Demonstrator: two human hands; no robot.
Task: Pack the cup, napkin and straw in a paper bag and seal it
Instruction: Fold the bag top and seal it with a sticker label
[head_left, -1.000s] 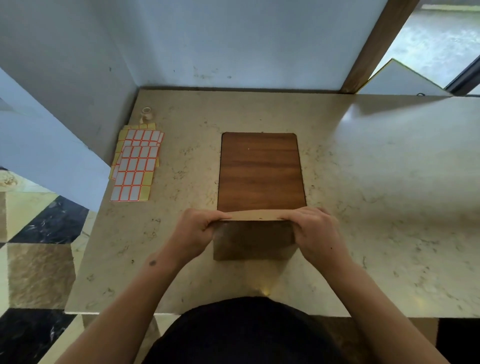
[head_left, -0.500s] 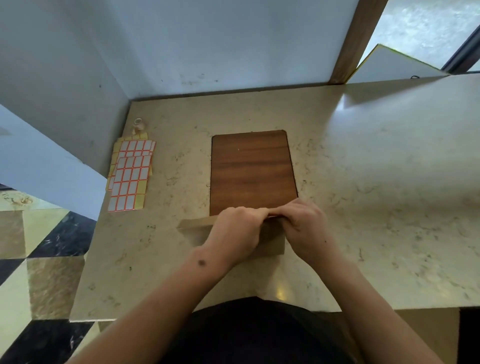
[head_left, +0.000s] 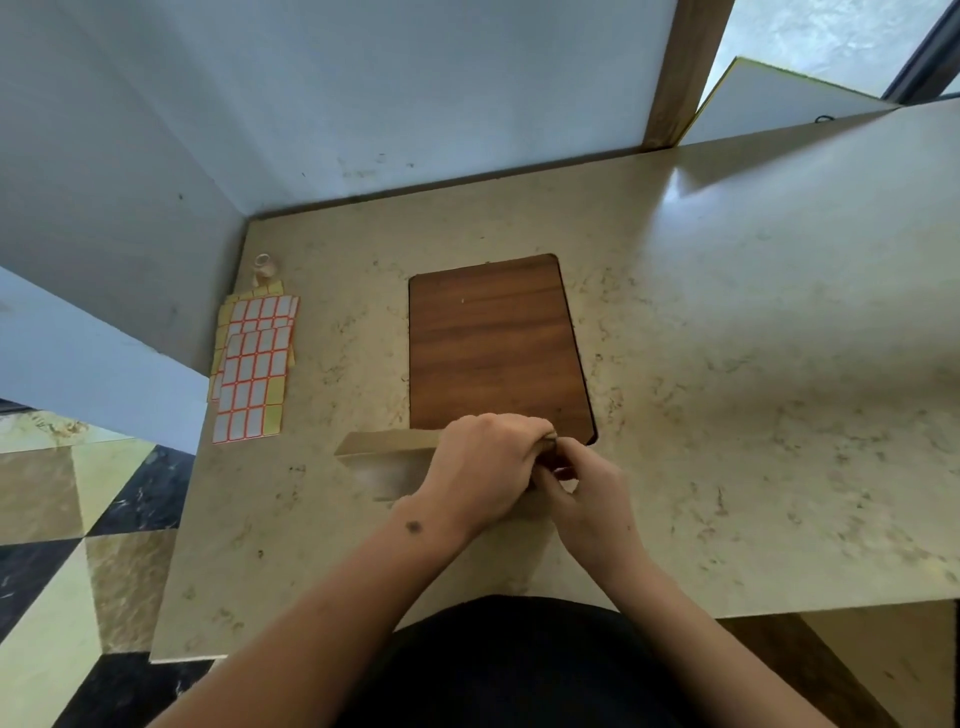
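Note:
A brown paper bag (head_left: 387, 447) stands at the near edge of the wooden board (head_left: 493, 343), its top folded flat. My left hand (head_left: 485, 470) lies over the fold's right part, fingers curled down on it. My right hand (head_left: 589, 491) meets it at the fold's right end and pinches the paper there. Only the left end of the fold and a bit of the bag's front show. The cup, napkin and straw are not visible.
Sheets of red-bordered white stickers (head_left: 254, 364) lie at the left of the beige stone counter (head_left: 727, 364), with a small tape roll (head_left: 264, 266) behind them. Walls close the back and left. The counter's left edge drops to a tiled floor.
My left hand slid from the fold's left end to its right part, meeting my right hand. The fold's left end is now uncovered. The camera tilted a little.

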